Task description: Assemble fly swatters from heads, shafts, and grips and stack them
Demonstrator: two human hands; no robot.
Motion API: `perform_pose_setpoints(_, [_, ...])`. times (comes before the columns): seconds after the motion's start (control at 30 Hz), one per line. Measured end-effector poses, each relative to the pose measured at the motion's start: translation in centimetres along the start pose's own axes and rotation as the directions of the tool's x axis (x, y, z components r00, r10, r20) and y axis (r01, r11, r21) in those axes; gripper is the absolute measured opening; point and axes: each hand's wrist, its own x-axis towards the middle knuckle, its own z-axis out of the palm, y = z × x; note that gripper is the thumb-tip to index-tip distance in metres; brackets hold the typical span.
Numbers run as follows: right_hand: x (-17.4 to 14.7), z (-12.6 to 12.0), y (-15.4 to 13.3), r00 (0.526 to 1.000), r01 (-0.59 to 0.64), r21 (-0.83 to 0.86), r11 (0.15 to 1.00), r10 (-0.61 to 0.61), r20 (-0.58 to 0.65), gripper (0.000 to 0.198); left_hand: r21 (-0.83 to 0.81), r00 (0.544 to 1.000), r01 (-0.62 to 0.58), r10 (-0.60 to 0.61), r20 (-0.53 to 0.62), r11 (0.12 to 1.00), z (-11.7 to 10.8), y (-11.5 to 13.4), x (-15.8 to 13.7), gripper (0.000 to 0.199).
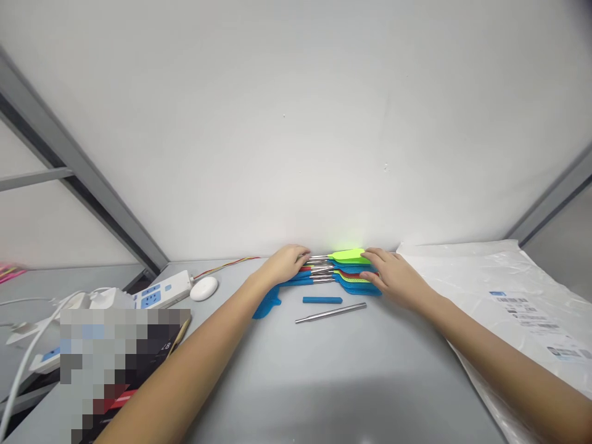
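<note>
A pile of fly swatters lies sideways against the back wall, with green, blue and red perforated heads (354,285), thin metal shafts (321,269) and mostly blue handles (296,282). My left hand (285,265) curls over the handle end, hiding part of it. At the other end, my right hand (393,274) holds the heads, thumb on the near side and fingers on the far side. In front of the pile lie a loose blue handle piece (322,300) and a loose metal rod (330,312). A blue swatter head (268,304) sticks out beside my left forearm.
White plastic packaging with a printed label (539,324) covers the right side of the grey table (342,382). On the left are a power strip (161,291), a round white device (204,288), cables and plugs, and a partly blurred dark item (152,345). Metal frame posts (97,172) flank the wall.
</note>
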Motion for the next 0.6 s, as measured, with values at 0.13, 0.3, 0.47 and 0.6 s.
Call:
perform_pose_setpoints(0.13, [-1.6,-0.1,-2.9,0.992,0.118,-0.077,0.99,-0.121,-0.036,0.043,0.018,1.0,0.009,-0.009,-0.001,1.0,-1.8,1.6,-2.5,0.036])
perform_pose_setpoints(0.3, [-3.3,1.0,-6.1,0.972,0.231,-0.097,0.968,-0.234,-0.02,0.039,0.063,1.0,0.005,-0.005,-0.001,0.998,-2.3,4.4,-6.8,0.032])
perform_pose_setpoints(0.47, [-4.1,2.6,-8.6,0.966,0.25,-0.035,0.968,-0.247,0.07,0.044,0.121,0.998,0.047,-0.043,-0.038,0.991,-1.4,5.9,-11.3,0.029])
perform_pose_setpoints(0.6, [-4.2,3.7,-10.5,0.968,0.202,0.046,0.978,-0.207,0.14,0.054,0.16,0.992,0.096,-0.081,-0.095,0.982,-0.5,5.6,-14.0,0.031])
